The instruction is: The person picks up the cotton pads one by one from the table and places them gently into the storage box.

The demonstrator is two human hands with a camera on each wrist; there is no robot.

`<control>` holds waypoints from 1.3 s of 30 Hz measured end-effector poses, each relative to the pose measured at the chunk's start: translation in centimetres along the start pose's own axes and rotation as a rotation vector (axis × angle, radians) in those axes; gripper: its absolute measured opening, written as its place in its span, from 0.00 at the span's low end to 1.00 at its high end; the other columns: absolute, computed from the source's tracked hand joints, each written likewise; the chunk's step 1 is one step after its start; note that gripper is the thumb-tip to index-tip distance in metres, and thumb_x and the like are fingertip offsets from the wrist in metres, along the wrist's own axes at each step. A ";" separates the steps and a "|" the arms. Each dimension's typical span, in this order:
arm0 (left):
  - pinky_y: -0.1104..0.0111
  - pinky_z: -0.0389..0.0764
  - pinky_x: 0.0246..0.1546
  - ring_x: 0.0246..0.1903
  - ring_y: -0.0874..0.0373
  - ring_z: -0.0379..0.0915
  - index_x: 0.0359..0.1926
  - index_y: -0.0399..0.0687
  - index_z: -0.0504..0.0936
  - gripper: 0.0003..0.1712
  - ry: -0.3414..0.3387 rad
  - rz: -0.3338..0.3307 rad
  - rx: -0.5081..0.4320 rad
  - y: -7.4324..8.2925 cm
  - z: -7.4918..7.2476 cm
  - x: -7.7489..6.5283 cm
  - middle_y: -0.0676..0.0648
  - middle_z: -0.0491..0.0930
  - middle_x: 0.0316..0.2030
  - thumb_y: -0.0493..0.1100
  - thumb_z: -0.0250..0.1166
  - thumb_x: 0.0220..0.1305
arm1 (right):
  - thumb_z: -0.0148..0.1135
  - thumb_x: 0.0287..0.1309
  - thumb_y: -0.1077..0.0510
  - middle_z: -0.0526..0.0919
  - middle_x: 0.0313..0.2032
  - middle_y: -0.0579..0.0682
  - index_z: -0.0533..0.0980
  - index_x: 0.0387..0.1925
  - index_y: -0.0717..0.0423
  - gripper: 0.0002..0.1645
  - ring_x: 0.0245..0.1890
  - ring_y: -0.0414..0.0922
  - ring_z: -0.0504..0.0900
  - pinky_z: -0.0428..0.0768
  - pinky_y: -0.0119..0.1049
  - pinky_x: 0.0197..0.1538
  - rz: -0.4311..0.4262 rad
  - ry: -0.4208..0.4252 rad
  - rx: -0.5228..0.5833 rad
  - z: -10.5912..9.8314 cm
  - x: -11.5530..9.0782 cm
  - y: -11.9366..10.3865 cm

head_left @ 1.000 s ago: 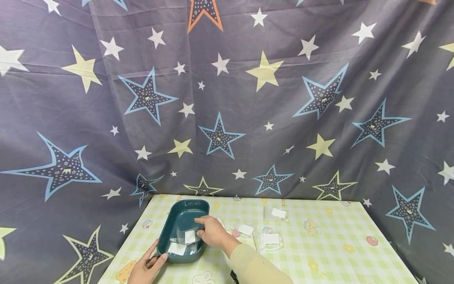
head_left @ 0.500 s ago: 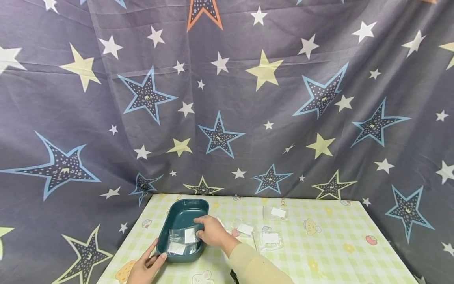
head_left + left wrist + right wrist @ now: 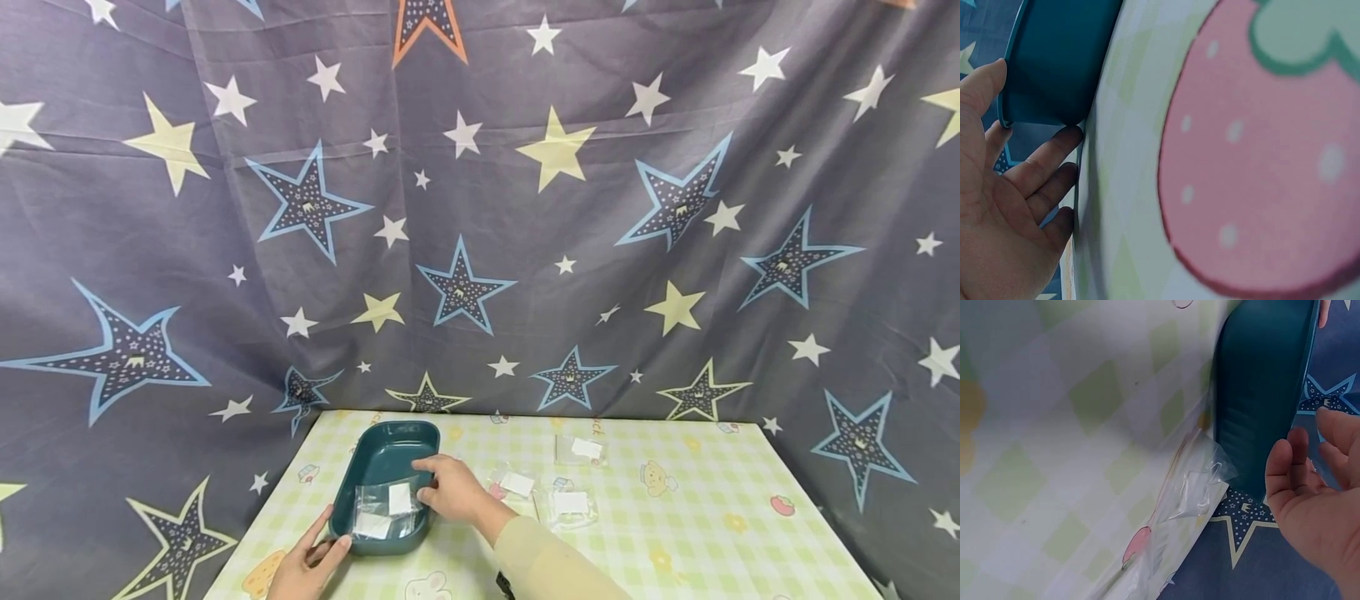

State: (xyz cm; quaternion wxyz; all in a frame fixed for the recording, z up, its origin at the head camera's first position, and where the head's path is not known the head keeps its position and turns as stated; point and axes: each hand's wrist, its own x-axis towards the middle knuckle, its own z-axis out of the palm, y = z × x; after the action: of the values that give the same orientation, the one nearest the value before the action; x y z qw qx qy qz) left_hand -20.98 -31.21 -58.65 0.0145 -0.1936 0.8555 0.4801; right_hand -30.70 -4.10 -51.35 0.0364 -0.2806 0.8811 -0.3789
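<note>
Where you look down, a green-and-white checked tablecloth (image 3: 705,542) printed with cartoon figures covers the table, and a dark star-patterned curtain (image 3: 480,192) hangs behind it. You have one teal rectangular dish (image 3: 393,460) near the table's left edge. Counting clear plastic bags with white labels, you have five in sight: two bags (image 3: 371,525) overlapping in the dish's near end, three bags (image 3: 572,503) lying apart on the cloth to its right. Your left hand (image 3: 306,560), fingers loosely spread, rests against the dish's near-left corner. Your right hand (image 3: 453,492) is at the right rim, fingers loosely bent, thumb apart, gripping nothing visible; you cannot tell whether it touches a bag. It and your pale yellow sleeve (image 3: 555,562) block part of the dish's right side and the cloth.
</note>
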 end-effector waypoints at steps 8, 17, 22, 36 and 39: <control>0.46 0.87 0.57 0.66 0.30 0.77 0.85 0.52 0.58 0.63 -0.008 -0.005 -0.009 -0.2 0.0 0.1 0.27 0.80 0.64 0.79 0.69 0.61 | 0.74 0.64 0.61 0.81 0.68 0.57 0.79 0.70 0.53 0.33 0.36 0.32 0.83 0.83 0.27 0.41 0.026 0.004 0.103 -0.7 -1.3 1.7; 0.46 0.87 0.57 0.65 0.31 0.79 0.85 0.51 0.58 0.63 -0.001 0.006 -0.002 -0.3 -0.1 -0.1 0.27 0.82 0.63 0.78 0.69 0.61 | 0.75 0.64 0.60 0.79 0.69 0.61 0.77 0.72 0.55 0.35 0.34 0.34 0.86 0.84 0.27 0.41 0.019 -0.016 0.097 -2.5 -3.0 4.3; 0.42 0.84 0.61 0.64 0.32 0.81 0.86 0.51 0.56 0.63 0.011 0.022 0.041 -0.2 -0.1 -0.4 0.29 0.83 0.62 0.79 0.67 0.63 | 0.76 0.62 0.59 0.81 0.68 0.60 0.77 0.72 0.56 0.37 0.36 0.34 0.83 0.83 0.29 0.41 0.014 -0.002 0.057 -4.1 -4.0 5.6; 0.39 0.83 0.61 0.62 0.33 0.82 0.85 0.55 0.59 0.59 0.013 0.079 0.086 -0.3 -0.1 0.1 0.28 0.82 0.63 0.80 0.64 0.65 | 0.73 0.68 0.44 0.81 0.69 0.59 0.76 0.74 0.55 0.38 0.40 0.39 0.83 0.81 0.31 0.38 0.039 0.033 0.015 -8.4 -7.2 8.7; 0.38 0.83 0.60 0.63 0.32 0.81 0.86 0.56 0.59 0.59 0.000 0.072 0.081 -0.2 -0.1 0.1 0.28 0.81 0.64 0.80 0.64 0.65 | 0.74 0.67 0.49 0.82 0.68 0.60 0.75 0.74 0.58 0.38 0.39 0.39 0.83 0.81 0.30 0.36 0.036 0.036 0.021 -9.1 -7.9 9.3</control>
State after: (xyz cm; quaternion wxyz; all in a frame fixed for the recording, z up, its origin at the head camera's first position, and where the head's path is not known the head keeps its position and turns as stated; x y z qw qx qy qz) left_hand -21.00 -31.43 -58.78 0.0048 -0.1619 0.8807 0.4451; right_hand -30.95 11.14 -52.46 0.0303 -0.2576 0.8825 -0.3924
